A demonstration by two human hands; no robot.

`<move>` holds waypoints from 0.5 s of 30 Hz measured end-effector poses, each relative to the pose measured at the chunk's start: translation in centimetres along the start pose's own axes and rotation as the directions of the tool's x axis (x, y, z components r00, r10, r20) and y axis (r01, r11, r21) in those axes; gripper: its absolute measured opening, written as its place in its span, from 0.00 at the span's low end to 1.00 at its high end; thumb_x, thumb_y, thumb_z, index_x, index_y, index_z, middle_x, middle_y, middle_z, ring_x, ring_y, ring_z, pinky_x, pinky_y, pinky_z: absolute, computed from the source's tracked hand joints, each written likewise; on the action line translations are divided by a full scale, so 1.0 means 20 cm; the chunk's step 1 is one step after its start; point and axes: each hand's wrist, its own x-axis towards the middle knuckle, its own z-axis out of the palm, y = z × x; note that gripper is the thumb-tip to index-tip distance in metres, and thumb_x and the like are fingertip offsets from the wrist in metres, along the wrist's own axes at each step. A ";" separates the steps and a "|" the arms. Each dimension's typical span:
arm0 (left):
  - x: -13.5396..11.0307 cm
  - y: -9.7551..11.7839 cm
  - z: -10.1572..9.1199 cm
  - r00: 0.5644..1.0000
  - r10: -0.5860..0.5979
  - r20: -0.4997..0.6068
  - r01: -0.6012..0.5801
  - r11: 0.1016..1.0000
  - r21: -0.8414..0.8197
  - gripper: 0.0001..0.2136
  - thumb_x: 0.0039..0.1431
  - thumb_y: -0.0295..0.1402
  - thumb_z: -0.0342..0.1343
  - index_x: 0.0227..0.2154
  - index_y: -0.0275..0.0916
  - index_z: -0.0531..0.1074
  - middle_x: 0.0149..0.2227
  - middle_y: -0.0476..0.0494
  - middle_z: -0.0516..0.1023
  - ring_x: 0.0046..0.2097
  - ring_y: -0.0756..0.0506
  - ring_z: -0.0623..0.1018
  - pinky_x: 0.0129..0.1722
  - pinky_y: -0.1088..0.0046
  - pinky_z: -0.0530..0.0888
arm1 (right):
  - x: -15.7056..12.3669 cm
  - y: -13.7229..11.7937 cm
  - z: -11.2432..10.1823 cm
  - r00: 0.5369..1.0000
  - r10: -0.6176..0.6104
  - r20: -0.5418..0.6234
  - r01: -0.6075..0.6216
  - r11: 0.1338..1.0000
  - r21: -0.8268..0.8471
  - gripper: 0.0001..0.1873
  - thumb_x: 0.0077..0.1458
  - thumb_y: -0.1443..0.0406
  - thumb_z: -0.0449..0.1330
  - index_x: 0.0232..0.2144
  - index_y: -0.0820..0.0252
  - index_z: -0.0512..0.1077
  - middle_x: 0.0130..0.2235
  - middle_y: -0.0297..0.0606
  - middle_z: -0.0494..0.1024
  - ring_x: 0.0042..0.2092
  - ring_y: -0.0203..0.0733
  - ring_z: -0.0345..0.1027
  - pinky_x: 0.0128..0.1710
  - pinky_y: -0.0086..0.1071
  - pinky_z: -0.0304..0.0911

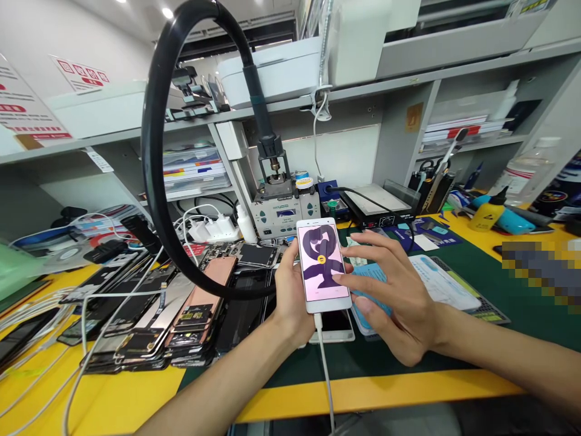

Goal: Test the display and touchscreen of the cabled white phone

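Observation:
My left hand (288, 297) is closed round a white smartphone (322, 263), held upright above the green mat (521, 297). Its screen is lit with a purple and pink picture. A white cable (324, 363) plugs into its bottom edge and runs down toward me. My right hand (390, 297) is beside the phone on the right, fingers spread, with the thumb tip touching the right edge of the screen. Under the hands lie another white phone (336, 327) and a light blue card (370, 275).
A heap of dismantled phones and screens (181, 309) covers the yellow table on the left, with white cables (68, 339) over it. A thick black hose (154, 151) arches from a rework station (281, 209). A heating plate (372, 206), tools and bottles (488, 212) stand at the back right.

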 end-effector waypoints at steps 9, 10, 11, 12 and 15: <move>0.00 0.00 0.00 1.000 -0.006 -0.009 0.006 1.000 0.008 0.25 0.60 0.50 0.49 0.46 0.33 0.75 0.35 0.37 0.81 0.36 0.40 0.80 0.38 0.65 0.74 | 0.00 0.00 0.00 1.000 0.004 0.000 -0.004 1.000 0.003 0.21 0.44 0.72 0.58 0.44 0.64 0.74 0.51 0.51 0.70 0.56 0.62 0.62 0.54 0.61 0.58; 0.00 0.00 0.00 1.000 -0.004 -0.009 0.004 1.000 0.007 0.25 0.60 0.50 0.49 0.46 0.33 0.75 0.35 0.38 0.81 0.36 0.40 0.80 0.38 0.65 0.74 | 0.00 0.00 0.00 1.000 0.007 0.001 -0.007 1.000 0.001 0.21 0.44 0.72 0.58 0.44 0.63 0.74 0.51 0.51 0.70 0.56 0.62 0.62 0.54 0.61 0.58; 0.00 0.00 0.00 1.000 -0.001 -0.006 0.001 1.000 0.006 0.25 0.60 0.49 0.49 0.46 0.33 0.75 0.35 0.38 0.81 0.36 0.40 0.80 0.38 0.65 0.74 | 0.00 0.00 0.00 1.000 0.008 0.000 -0.008 1.000 -0.001 0.21 0.44 0.72 0.58 0.44 0.63 0.74 0.51 0.51 0.70 0.56 0.62 0.62 0.54 0.62 0.58; 0.00 0.00 0.00 1.000 0.002 0.000 -0.002 1.000 0.007 0.24 0.60 0.48 0.49 0.46 0.33 0.75 0.35 0.38 0.81 0.36 0.40 0.80 0.38 0.65 0.74 | 0.00 0.00 0.00 1.000 0.008 0.000 -0.008 1.000 -0.003 0.20 0.44 0.72 0.58 0.43 0.63 0.74 0.51 0.51 0.70 0.56 0.62 0.62 0.54 0.62 0.58; 0.00 0.00 0.01 0.999 0.014 0.033 -0.014 1.000 0.023 0.24 0.60 0.47 0.50 0.47 0.32 0.75 0.35 0.37 0.81 0.37 0.40 0.80 0.38 0.66 0.74 | 0.01 0.00 0.00 1.000 0.005 -0.003 -0.005 1.000 -0.003 0.20 0.44 0.72 0.58 0.43 0.63 0.73 0.51 0.51 0.70 0.56 0.62 0.61 0.53 0.61 0.59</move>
